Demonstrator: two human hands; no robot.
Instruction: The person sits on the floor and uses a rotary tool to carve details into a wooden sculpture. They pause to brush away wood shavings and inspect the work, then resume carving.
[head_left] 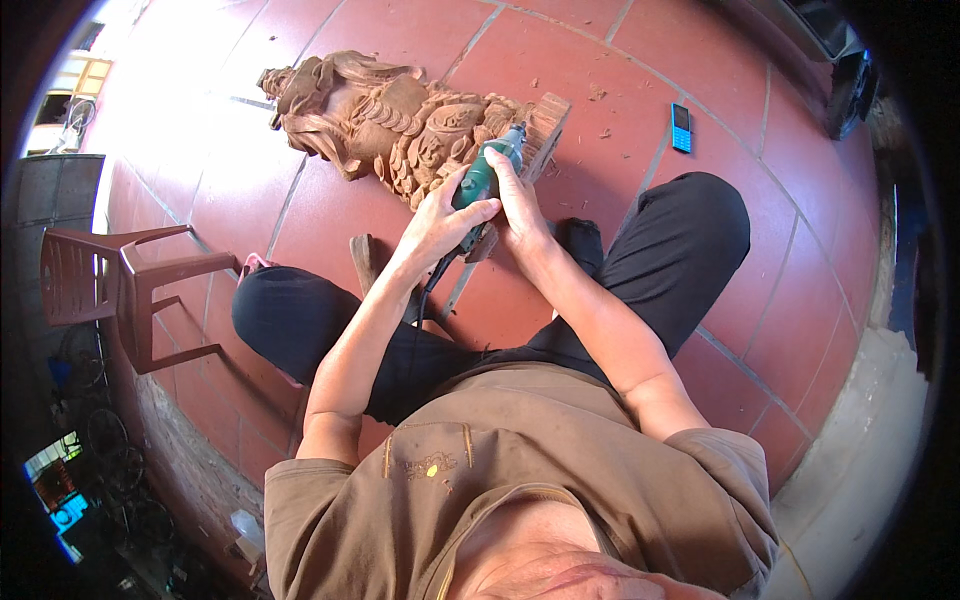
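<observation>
l hand (437, 230), r hand (519, 208); clasping prob. grinder (480, 184)

Counting 1 left hand (437, 224) and 1 right hand (516, 207), making 2 altogether. Counting also 1 green power tool (478, 185), 1 black cord (424, 297), 1 carved wooden figure (400, 120), 1 mobile phone (682, 128) and 1 brown plastic chair (135, 275). Adding 2 dark trouser legs (690, 225), 2 short sleeves (312, 505) and 1 brown shirt (560, 425). Leaving wood chips (598, 94) untallied, too small and scattered.
</observation>
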